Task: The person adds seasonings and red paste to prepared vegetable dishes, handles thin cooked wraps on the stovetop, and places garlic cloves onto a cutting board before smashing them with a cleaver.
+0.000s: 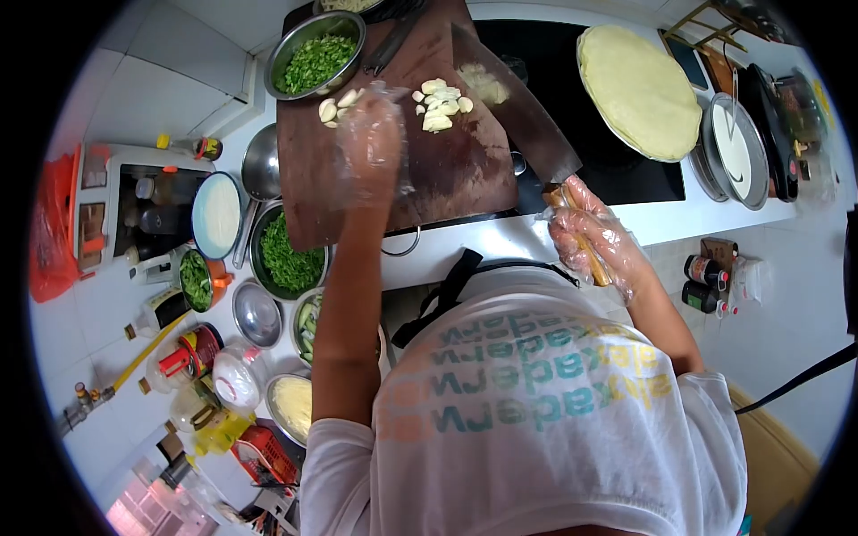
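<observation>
My left hand [371, 134], in a loose clear plastic glove, is over the dark wooden cutting board [447, 183]. Beside its fingertips lie several peeled garlic cloves [331, 109]; the glove and the angle hide whether the fingers hold one. Right of that hand is a small pile of flattened garlic [438, 105]. My right hand [590, 230], gloved as well, is wrapped around the wooden handle of a cleaver [536, 121]. Its broad blade slants over the board's right edge, with a pale patch like a reflection of the garlic on it.
A steel bowl of chopped greens [315, 64] and a black-handled knife [393, 40] rest on the board's far end. Right is a black cooktop [545, 45] with a stack of flat pale dough rounds [639, 89]. More bowls, including leafy greens [290, 259], crowd the left counter.
</observation>
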Demonstrator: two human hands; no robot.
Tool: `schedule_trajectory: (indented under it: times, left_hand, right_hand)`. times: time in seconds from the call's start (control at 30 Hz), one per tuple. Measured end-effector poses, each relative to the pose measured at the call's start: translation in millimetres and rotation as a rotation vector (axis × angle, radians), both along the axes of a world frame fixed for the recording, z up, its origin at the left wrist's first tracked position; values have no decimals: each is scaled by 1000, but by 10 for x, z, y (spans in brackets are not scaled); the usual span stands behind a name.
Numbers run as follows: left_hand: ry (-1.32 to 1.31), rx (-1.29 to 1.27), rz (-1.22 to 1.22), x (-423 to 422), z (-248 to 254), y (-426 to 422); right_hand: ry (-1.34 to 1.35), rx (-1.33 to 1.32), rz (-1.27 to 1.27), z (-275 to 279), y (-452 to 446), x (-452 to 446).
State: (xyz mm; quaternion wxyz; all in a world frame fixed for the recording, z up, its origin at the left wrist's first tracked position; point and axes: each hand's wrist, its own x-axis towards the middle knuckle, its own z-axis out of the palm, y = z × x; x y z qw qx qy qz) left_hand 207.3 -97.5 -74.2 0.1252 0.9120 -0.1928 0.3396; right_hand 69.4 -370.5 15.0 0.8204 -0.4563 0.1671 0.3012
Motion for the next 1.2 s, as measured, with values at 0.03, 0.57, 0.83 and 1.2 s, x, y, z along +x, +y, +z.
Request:
schedule_trajectory:
  times: [0.03, 0.57, 0.83, 1.2]
  left_hand:
    - [17, -26, 5, 84, 71, 73]
    - [175, -312, -70, -865, 66, 209]
    - [324, -663, 267, -1208, 40, 497]
    - [201, -812, 354, -1461, -13, 602]
  right_hand:
    - [-7, -2, 4, 4, -5, 4]
    - [-99, -183, 165, 76, 117, -21]
    - [-750, -717, 413, -408, 358, -94]
    - [-1069, -1574, 856, -660, 502, -105]
